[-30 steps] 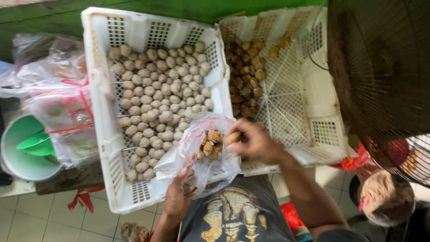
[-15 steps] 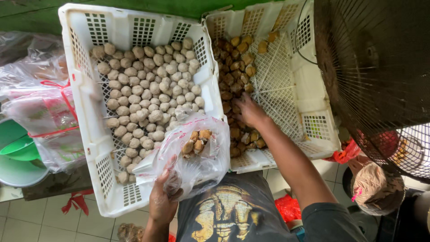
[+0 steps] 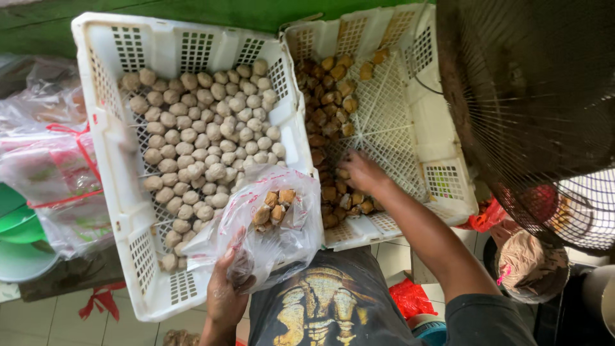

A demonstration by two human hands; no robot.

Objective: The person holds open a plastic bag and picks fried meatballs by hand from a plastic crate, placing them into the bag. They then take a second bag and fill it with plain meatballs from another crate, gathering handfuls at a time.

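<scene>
A thin, crinkled clear plastic bag [image 3: 266, 224] is held in the closed grip of the left hand [image 3: 225, 291] over the near right corner of the left crate [image 3: 102, 115], a white perforated plastic basket filled with round, pale, matt balls [image 3: 198, 141]. A few brown, rough-skinned nuggets [image 3: 272, 206] are seen inside the bag. The right hand [image 3: 360, 173] is laid, fingers curled, on a heap of similar brown fried pieces [image 3: 330, 106] along the left wall of the right crate [image 3: 442, 173]; whether any piece is pinched cannot be told. A dark wire fan guard [image 3: 544, 109] is seen at right.
</scene>
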